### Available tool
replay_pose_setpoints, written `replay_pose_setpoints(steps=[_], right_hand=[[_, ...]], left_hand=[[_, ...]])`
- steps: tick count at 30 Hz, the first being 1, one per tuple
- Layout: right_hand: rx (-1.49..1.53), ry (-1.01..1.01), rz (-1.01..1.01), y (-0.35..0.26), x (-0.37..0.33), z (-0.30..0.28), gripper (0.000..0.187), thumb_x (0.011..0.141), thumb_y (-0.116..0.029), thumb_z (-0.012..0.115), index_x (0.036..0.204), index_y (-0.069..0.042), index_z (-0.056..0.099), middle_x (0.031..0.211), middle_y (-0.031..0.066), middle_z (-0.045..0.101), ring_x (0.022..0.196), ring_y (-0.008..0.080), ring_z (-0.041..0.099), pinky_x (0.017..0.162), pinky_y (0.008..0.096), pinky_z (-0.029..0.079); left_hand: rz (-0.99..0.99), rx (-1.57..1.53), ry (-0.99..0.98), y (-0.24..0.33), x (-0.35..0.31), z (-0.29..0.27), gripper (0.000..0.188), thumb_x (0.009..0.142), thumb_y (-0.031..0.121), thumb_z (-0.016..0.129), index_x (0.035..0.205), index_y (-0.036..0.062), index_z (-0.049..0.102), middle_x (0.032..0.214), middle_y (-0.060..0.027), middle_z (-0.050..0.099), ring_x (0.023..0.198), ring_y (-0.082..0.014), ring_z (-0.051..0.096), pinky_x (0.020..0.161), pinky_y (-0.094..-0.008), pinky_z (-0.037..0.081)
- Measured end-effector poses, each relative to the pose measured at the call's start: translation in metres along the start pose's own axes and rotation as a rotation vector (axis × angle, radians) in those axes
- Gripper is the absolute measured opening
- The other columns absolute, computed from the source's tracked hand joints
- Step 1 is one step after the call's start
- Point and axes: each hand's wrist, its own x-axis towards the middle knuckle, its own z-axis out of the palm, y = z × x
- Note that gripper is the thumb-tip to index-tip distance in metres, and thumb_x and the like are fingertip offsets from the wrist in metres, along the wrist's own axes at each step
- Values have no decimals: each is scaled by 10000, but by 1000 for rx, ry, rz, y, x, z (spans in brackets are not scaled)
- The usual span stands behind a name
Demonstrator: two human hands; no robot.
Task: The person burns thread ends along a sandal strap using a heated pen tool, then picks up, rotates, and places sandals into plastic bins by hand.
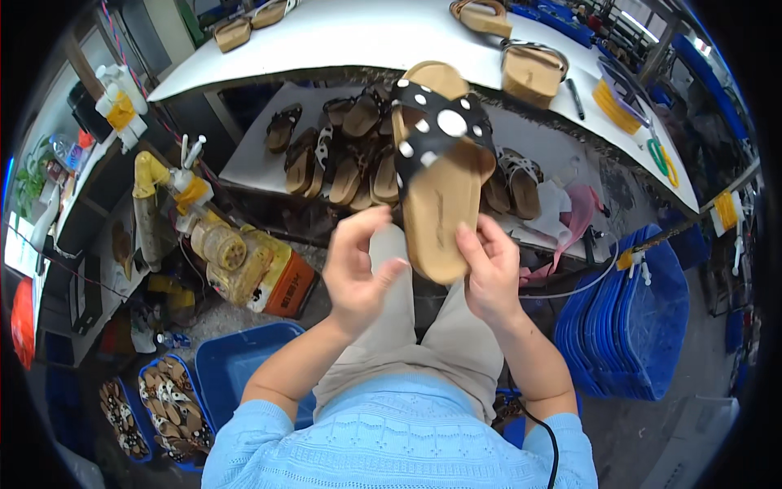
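Observation:
A slide sandal (441, 220) with a tan footbed and a black strap with white dots is held upright over my lap, its toe end pointing away from me. At its heel end my right hand (492, 269) grips the edge, thumb on the footbed. On the other side, my left hand (358, 265) is apart from the sandal, fingers and thumb spread, holding nothing. Beyond the sandal, its toe overlaps the front edge of the white worktable (358, 45).
Several sandals (346, 179) rest on a shelf under the worktable. Left are a stained yellow machine (244, 261), an empty-looking blue bin (244, 354) and sandal-filled bins (173, 407). Stacked blue bins (627, 318) stand right. On the table lie a black pen (575, 99) and tape rolls (617, 106).

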Motion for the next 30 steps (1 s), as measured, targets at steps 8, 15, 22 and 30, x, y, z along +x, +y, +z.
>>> replay_pose_setpoints(steps=[8,15,22,30], right_hand=[[91,45,183,52,-53,8,276,964,-103,561,1184,64,547,1022,95,658,896,107,625,787,234,504],[-211,72,128,60,-74,8,277,967,-79,543,1194,79,533,989,92,652,823,101,639,703,221,521],[-278,17,68,79,-94,4,289,961,-81,556,1194,89,531,977,87,648,801,93,622,688,220,508],[-355,100,-29,91,-106,-11,279,956,-86,567,1168,94,549,867,62,645,728,70,589,629,199,478]], left_hand=[[-722,-655,-51,-2,-1,-9,834,703,316,804,1329,-35,380,1203,-134,564,1117,-211,571,993,-350,434],[-804,-596,2,-13,-17,-1,782,677,357,698,1286,-58,438,1152,-197,585,1030,-280,615,922,-392,504],[-750,-652,-223,-8,-22,-4,832,674,362,708,1330,-47,404,1180,-252,563,1111,-355,582,935,-444,498],[-712,-642,-166,-7,2,-24,1341,541,896,550,1418,-72,246,1395,-186,427,1268,-254,473,1047,-421,415]])
